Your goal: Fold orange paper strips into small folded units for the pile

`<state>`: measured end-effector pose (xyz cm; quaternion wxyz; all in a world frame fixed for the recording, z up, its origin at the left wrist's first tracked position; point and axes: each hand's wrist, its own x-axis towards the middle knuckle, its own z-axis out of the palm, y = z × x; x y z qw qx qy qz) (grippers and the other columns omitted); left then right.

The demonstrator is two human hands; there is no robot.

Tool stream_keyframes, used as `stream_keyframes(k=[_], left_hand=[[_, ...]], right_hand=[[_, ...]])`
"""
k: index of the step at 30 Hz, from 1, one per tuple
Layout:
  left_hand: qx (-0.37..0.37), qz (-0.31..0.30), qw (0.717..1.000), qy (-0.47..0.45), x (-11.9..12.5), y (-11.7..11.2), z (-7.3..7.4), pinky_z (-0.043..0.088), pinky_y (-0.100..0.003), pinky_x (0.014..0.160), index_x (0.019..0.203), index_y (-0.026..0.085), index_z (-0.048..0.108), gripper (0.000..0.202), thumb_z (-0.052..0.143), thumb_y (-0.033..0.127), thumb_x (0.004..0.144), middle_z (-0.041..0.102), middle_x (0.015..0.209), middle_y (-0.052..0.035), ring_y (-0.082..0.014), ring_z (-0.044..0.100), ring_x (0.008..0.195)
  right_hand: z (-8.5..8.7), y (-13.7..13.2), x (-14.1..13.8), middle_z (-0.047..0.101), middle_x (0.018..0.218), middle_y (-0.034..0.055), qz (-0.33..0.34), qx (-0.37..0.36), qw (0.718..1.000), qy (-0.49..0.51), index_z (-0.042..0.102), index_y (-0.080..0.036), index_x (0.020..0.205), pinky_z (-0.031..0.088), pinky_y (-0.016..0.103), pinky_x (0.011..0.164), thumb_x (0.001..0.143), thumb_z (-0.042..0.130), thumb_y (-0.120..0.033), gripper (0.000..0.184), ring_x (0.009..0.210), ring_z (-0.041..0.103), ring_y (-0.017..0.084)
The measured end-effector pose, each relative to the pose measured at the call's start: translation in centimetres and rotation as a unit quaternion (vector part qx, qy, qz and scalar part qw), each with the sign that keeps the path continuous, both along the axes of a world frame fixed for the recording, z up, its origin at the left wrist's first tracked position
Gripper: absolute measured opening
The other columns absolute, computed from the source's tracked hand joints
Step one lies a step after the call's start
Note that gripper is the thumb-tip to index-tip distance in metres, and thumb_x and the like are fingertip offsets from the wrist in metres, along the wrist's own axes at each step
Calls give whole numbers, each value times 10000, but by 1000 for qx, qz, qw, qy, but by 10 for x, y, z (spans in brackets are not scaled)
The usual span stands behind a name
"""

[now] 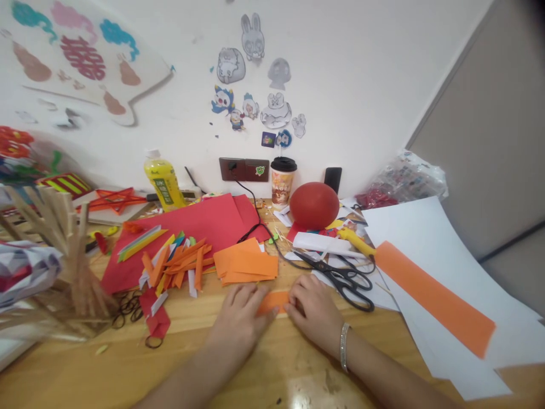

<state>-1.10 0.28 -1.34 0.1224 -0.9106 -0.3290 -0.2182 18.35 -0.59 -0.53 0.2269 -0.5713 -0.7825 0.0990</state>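
Note:
A small orange paper strip (273, 301) lies flat on the wooden table between my two hands. My left hand (240, 311) presses on its left end, thumb and fingers resting along the paper. At the strip's right end, my right hand (314, 309) has curled fingers gripping or pinning the edge; its fingertips are partly hidden. Just beyond the hands sits a stack of orange paper rectangles (246, 262). Black-handled scissors (340, 279) lie to the right of my right hand. Folded orange paper pieces (181, 262) are heaped to the left of the stack.
Red paper sheets (213, 224) spread behind the heap. A yellow bottle (165, 182), a lidded cup (283, 184) and a red balloon (314, 205) stand near the wall. White sheets (409, 238) with a long orange strip (434, 298) cover the right side. Wooden sticks (72, 244) rise at left.

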Motion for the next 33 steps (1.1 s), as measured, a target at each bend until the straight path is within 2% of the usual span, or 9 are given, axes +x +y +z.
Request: stream_keyframes(k=[5, 13, 17, 20, 22, 25, 29, 31, 33], left_hand=[[0, 27, 999, 22, -14, -10, 5, 323, -456, 903, 905, 239, 656, 168, 548, 194, 784, 570, 1143, -77, -269, 451, 1007], [-38, 44, 997, 53, -24, -9, 6, 359, -469, 818, 885, 242, 660, 230, 586, 152, 687, 605, 1053, -79, -289, 464, 941], [-31, 52, 997, 50, -25, -8, 11, 365, -471, 833, 920, 247, 662, 221, 557, 155, 749, 606, 1088, -83, -291, 481, 970], [-14, 88, 994, 55, -24, -7, 5, 365, -489, 849, 1011, 217, 649, 245, 574, 292, 789, 586, 1139, -122, -312, 480, 1001], [-5, 112, 993, 45, -24, -6, -6, 350, -509, 869, 1067, 200, 631, 391, 606, 446, 763, 554, 1196, -150, -338, 461, 1040], [-12, 60, 997, 49, -24, -3, -20, 316, -506, 925, 1200, 195, 551, 650, 528, 649, 735, 463, 1307, -176, -357, 390, 1156], [-29, -1, 996, 81, -24, 2, -19, 343, -522, 908, 1325, 250, 402, 817, 547, 714, 668, 438, 1322, -195, -372, 379, 1193], [-21, -14, 995, 97, -24, 4, -11, 371, -528, 878, 1315, 299, 400, 787, 635, 646, 649, 448, 1315, -182, -372, 405, 1177], [8, -7, 995, 101, -25, 7, -3, 383, -518, 872, 1263, 319, 455, 642, 684, 513, 695, 455, 1311, -156, -357, 415, 1173]], right_hand=[[0, 1, 4, 518, 788, 7, -11, -16, 1000, 1, 523, -177, 685, 324, 280, 676, 743, 638, -190, 130, 782, 443, 170], [5, 5, 15, 553, 871, 15, 13, -46, 999, 19, 564, -188, 778, 367, 315, 758, 738, 651, -181, 95, 844, 470, 178], [6, 4, 23, 536, 1091, 70, 125, -13, 992, 30, 587, -193, 993, 376, 358, 859, 756, 642, -205, 243, 1011, 447, 213], [3, -3, 21, 532, 1146, 85, 249, 38, 967, 24, 607, -193, 985, 368, 379, 889, 770, 638, -346, 266, 1030, 444, 227], [0, -10, 14, 539, 1154, 80, 306, 67, 949, 22, 607, -198, 980, 367, 382, 891, 741, 646, -452, 350, 1006, 454, 229], [-2, -18, 3, 569, 1121, 74, 350, 88, 933, -6, 567, -194, 1061, 390, 362, 862, 814, 533, -502, 397, 945, 477, 210], [4, -16, 4, 596, 1079, 86, 281, 121, 952, 29, 558, -185, 1059, 407, 367, 838, 911, 382, -382, 303, 939, 494, 208], [7, -11, 10, 594, 1094, 108, 225, 122, 966, 36, 550, -160, 1078, 404, 368, 867, 908, 401, -311, 272, 977, 494, 208], [8, -6, 16, 624, 1041, 96, 238, 139, 961, -7, 585, -176, 990, 411, 356, 843, 894, 425, -242, 198, 947, 508, 201]])
